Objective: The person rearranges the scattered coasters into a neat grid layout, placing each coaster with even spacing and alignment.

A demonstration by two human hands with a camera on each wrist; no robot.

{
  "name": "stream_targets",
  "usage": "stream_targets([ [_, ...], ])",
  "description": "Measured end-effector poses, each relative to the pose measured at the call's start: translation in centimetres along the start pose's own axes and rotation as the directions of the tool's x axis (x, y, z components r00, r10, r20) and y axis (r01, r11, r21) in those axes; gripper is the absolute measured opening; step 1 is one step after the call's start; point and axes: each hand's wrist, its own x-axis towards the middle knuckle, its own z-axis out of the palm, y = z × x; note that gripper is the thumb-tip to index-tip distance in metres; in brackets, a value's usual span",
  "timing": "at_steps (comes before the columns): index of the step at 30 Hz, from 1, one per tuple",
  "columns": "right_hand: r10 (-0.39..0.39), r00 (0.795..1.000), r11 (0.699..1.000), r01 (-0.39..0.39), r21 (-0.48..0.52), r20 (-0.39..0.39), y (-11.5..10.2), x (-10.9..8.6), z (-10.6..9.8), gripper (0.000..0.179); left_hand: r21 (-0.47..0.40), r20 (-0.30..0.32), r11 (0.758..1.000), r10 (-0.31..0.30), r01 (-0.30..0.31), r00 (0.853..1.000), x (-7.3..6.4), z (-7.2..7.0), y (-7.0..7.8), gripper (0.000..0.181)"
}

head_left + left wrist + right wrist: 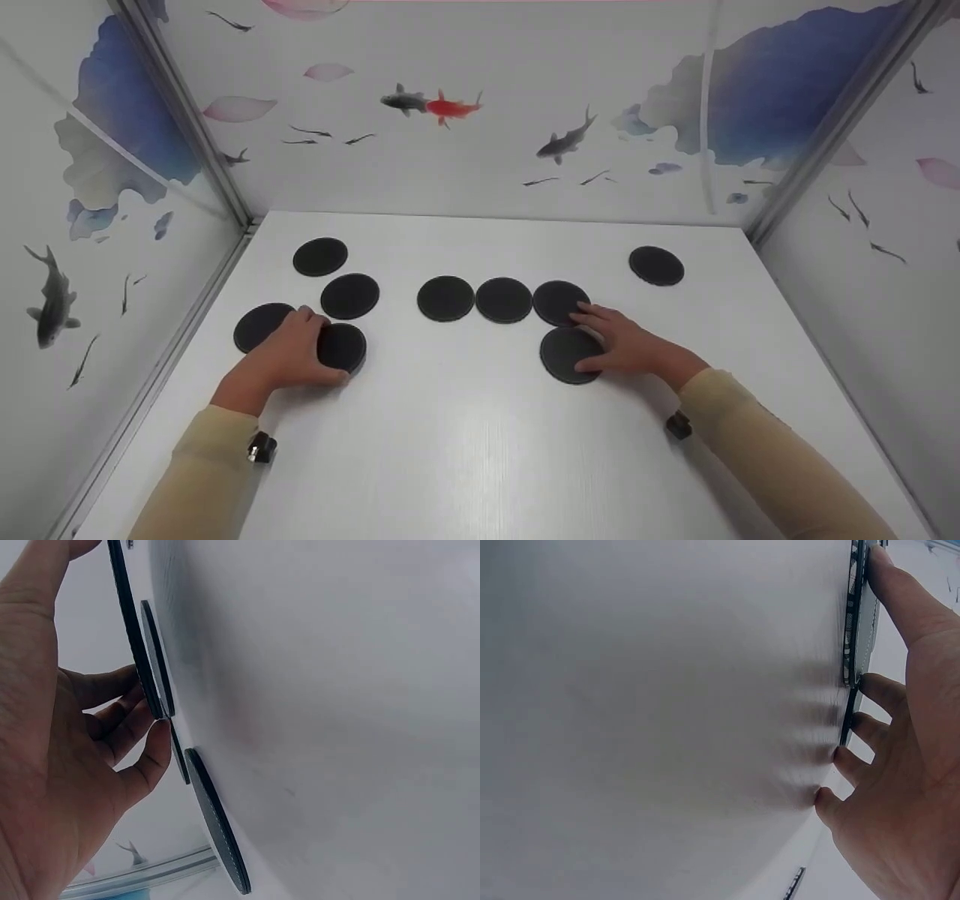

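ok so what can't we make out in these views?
- Far-left disc: right part hidden behind the left hand, head view.
- Near-right disc: right rim covered by the right hand, head view.
- Held disc: one end cut off by the top edge, left wrist view.
- Left sleeve, right sleeve: cut off by the bottom edge, head view.
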Motion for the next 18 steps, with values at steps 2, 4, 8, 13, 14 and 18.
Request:
stream_targets([
  [2, 0.001, 1.0, 1.0, -0.001, -0.002, 0.004, 0.0, 0.0, 0.0, 0.099, 0.004, 0.001, 1.0, 0.007, -0.007, 1.0, 0.1, 0.0, 0.3, 0.101],
  [4, 0.005, 1.0, 1.0, -0.005, -0.004, 0.009, 0.0, 0.0, 0.0, 0.1, -0.003, 0.005, 1.0, 0.011, -0.011, 1.0, 0.3, 0.0, 0.6, 0.1],
  [8, 0.02, 1.0, 1.0, -0.02, 0.004, 0.014, -0.1, -0.1, -0.1, 0.099, 0.001, 0.012, 1.0, 0.007, -0.007, 1.0, 0.7, 0.1, 1.3, 0.101],
  [13, 0.009, 1.0, 1.0, -0.009, 0.005, 0.013, -0.3, -0.2, -0.2, 0.097, 0.01, 0.02, 1.0, 0.016, -0.016, 1.0, 1.2, 0.2, 2.3, 0.104],
  [14, 0.005, 1.0, 1.0, -0.005, 0.003, 0.014, -0.3, -0.2, -0.2, 0.097, 0.01, 0.02, 1.0, 0.024, -0.024, 1.0, 1.3, 0.3, 2.5, 0.105],
  [18, -0.001, 1.0, 1.0, 0.001, -0.012, 0.013, -0.2, -0.1, -0.1, 0.097, 0.025, 0.016, 0.998, 0.051, -0.052, 0.999, 1.8, 0.5, 3.2, 0.104],
])
